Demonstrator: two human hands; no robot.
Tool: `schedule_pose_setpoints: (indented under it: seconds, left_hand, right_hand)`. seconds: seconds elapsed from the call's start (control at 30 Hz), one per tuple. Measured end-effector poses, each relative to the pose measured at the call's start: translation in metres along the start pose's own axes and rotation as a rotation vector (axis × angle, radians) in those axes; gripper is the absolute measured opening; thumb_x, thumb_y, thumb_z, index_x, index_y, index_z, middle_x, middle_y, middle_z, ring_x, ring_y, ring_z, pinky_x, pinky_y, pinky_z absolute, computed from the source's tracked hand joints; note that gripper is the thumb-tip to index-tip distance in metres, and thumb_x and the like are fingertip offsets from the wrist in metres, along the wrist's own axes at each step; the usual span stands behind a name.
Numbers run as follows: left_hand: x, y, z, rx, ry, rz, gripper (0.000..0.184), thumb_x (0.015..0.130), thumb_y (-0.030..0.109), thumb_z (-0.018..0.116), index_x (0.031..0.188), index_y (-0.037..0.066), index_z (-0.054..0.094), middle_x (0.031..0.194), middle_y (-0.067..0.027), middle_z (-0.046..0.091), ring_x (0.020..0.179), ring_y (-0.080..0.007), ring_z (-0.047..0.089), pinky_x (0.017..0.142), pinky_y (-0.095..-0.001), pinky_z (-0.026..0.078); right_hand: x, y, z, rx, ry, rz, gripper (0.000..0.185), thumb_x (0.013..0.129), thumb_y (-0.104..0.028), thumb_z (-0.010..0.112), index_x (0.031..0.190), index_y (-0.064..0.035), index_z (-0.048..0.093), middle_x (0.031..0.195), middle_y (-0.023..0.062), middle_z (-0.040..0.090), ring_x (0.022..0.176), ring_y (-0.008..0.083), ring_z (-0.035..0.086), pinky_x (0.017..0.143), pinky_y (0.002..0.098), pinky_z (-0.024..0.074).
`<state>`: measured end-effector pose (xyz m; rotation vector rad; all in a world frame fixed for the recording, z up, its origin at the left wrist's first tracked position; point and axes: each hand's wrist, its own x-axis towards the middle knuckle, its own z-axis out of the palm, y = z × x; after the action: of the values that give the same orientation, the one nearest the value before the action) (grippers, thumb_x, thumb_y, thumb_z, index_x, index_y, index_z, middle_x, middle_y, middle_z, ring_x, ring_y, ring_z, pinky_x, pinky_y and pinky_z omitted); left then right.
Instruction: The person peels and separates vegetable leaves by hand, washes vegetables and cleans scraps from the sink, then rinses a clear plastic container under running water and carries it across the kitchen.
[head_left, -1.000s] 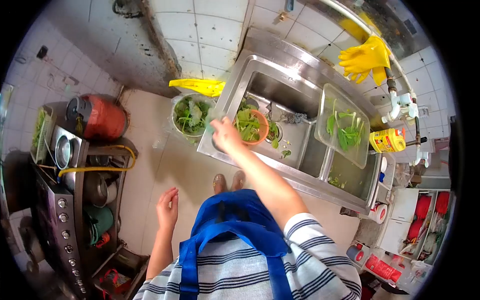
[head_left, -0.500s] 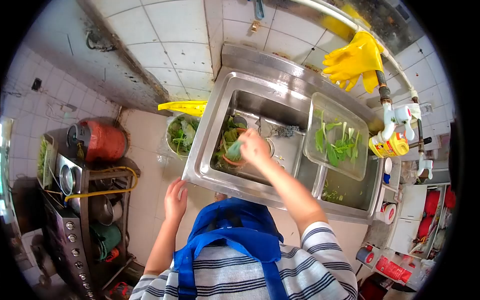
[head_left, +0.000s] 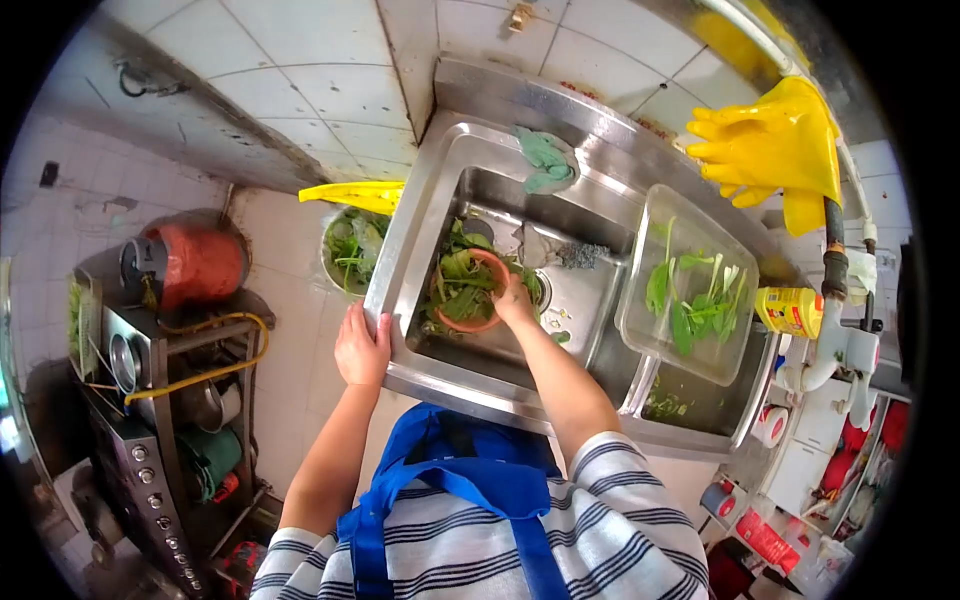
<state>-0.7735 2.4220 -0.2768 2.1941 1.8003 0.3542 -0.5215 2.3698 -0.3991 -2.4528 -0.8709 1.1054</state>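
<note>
My right hand [head_left: 515,302] is in the left basin of the steel sink [head_left: 400,330], its fingers closed on the near right rim of an orange plastic bowl [head_left: 500,268]. Green leaves [head_left: 465,300] fill the bowl and spill around it on the basin floor. My left hand [head_left: 362,347] rests by the sink's left front corner, fingers stretched out, holding nothing. A crumpled green cloth [head_left: 548,162] lies over the back edge of the basin. Across the right basin sits a clear plastic tray [head_left: 640,330] with several leafy stalks [head_left: 700,310].
A bucket of greens [head_left: 350,255] stands on the floor left of the sink. Yellow rubber gloves [head_left: 785,145] hang from the pipe at right, above a yellow container [head_left: 790,310]. A stove [head_left: 145,475] and a red gas cylinder [head_left: 205,265] are at far left.
My right hand has let go of the green cloth, which now lies at the basin's back edge, and has taken the bowl's rim. My left hand has moved up toward the sink corner.
</note>
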Motion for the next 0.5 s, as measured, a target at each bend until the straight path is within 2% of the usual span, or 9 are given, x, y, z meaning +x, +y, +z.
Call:
schedule_pose_setpoints:
  seconds: [0.07, 0.13, 0.17, 0.2, 0.23, 0.27, 0.33, 0.4, 0.5]
  left_hand:
    - [0.0, 0.002, -0.002, -0.004, 0.003, 0.014, 0.043, 0.08, 0.035, 0.054, 0.108, 0.004, 0.049, 0.1, -0.0164, 0.056, 0.088, -0.033, 0.055, 0.073, -0.0395, 0.046]
    - [0.002, 0.002, -0.001, -0.018, 0.014, -0.014, 0.041, 0.079, 0.036, 0.054, 0.105, 0.004, 0.05, 0.095, -0.015, 0.057, 0.085, -0.0318, 0.056, 0.071, -0.0393, 0.046]
    - [0.002, 0.002, 0.0, -0.02, 0.033, -0.004, 0.041, 0.079, 0.036, 0.055, 0.104, 0.004, 0.051, 0.092, -0.0144, 0.058, 0.083, -0.0311, 0.056, 0.069, -0.0391, 0.046]
    - [0.002, 0.002, -0.001, -0.021, 0.032, -0.002, 0.041, 0.079, 0.036, 0.055, 0.104, 0.004, 0.051, 0.092, -0.0144, 0.058, 0.083, -0.0311, 0.056, 0.069, -0.0391, 0.046]
    - [0.003, 0.003, -0.003, -0.022, 0.023, -0.01, 0.04, 0.079, 0.036, 0.055, 0.104, 0.004, 0.052, 0.091, -0.0142, 0.058, 0.082, -0.0309, 0.056, 0.069, -0.0391, 0.046]
    - [0.002, 0.003, -0.003, -0.024, 0.015, -0.019, 0.04, 0.079, 0.036, 0.055, 0.103, 0.004, 0.052, 0.09, -0.014, 0.058, 0.081, -0.0307, 0.056, 0.068, -0.0391, 0.046]
    - [0.001, 0.003, -0.003, -0.027, 0.018, -0.029, 0.04, 0.079, 0.037, 0.055, 0.103, 0.004, 0.052, 0.088, -0.0138, 0.059, 0.08, -0.0305, 0.057, 0.067, -0.0391, 0.046]
    - [0.0, 0.004, -0.004, -0.028, 0.025, -0.038, 0.04, 0.079, 0.037, 0.055, 0.102, 0.004, 0.053, 0.086, -0.0136, 0.059, 0.079, -0.0303, 0.057, 0.067, -0.039, 0.046]
    - [0.001, 0.005, -0.006, -0.056, 0.076, -0.002, 0.04, 0.08, 0.039, 0.053, 0.098, 0.003, 0.054, 0.084, -0.0153, 0.059, 0.072, -0.0328, 0.057, 0.062, -0.0403, 0.046]
  right_hand:
    - [-0.003, 0.01, 0.004, 0.005, 0.043, 0.083, 0.036, 0.073, -0.016, 0.06, 0.104, -0.0003, 0.05, 0.108, 0.0221, 0.052, 0.098, 0.0334, 0.052, 0.084, 0.0352, 0.0425]
    - [0.013, 0.048, 0.015, 0.243, -0.019, 0.05, 0.035, 0.065, -0.011, 0.065, 0.096, 0.0001, 0.055, 0.085, 0.0146, 0.061, 0.078, 0.0242, 0.059, 0.069, 0.0324, 0.0462]
    - [0.022, 0.07, 0.023, 0.446, -0.075, 0.077, 0.026, 0.064, -0.004, 0.062, 0.09, -0.0009, 0.059, 0.079, 0.0095, 0.061, 0.069, 0.0186, 0.058, 0.063, 0.0294, 0.0468]
    - [0.032, 0.099, 0.032, 0.502, -0.076, 0.005, 0.029, 0.066, -0.001, 0.059, 0.095, -0.0019, 0.058, 0.077, 0.0061, 0.061, 0.061, 0.0133, 0.056, 0.051, 0.0262, 0.0451]
    - [0.0, 0.071, -0.015, 0.684, -0.169, 0.14, 0.033, 0.067, 0.002, 0.055, 0.101, -0.0022, 0.055, 0.076, 0.0053, 0.06, 0.055, 0.0097, 0.053, 0.04, 0.0226, 0.0386]
    - [-0.021, 0.064, -0.046, 0.785, -0.243, 0.154, 0.035, 0.069, 0.002, 0.054, 0.104, -0.0032, 0.052, 0.075, 0.005, 0.06, 0.049, 0.0068, 0.049, 0.035, 0.0197, 0.0315]
    - [-0.028, 0.101, -0.063, 0.957, -0.165, 0.269, 0.031, 0.071, 0.003, 0.051, 0.1, -0.0051, 0.053, 0.071, 0.0032, 0.057, 0.047, 0.0085, 0.047, 0.038, 0.0196, 0.0352]
    - [-0.044, 0.118, -0.079, 1.112, 0.031, 0.45, 0.022, 0.073, 0.0, 0.056, 0.093, -0.0068, 0.053, 0.07, 0.0022, 0.054, 0.052, 0.01, 0.049, 0.041, 0.0212, 0.0381]
    - [-0.06, 0.127, -0.087, 1.281, 0.133, 0.519, 0.014, 0.077, -0.005, 0.057, 0.09, -0.0076, 0.053, 0.074, 0.0037, 0.055, 0.054, 0.0097, 0.049, 0.042, 0.0206, 0.0387]
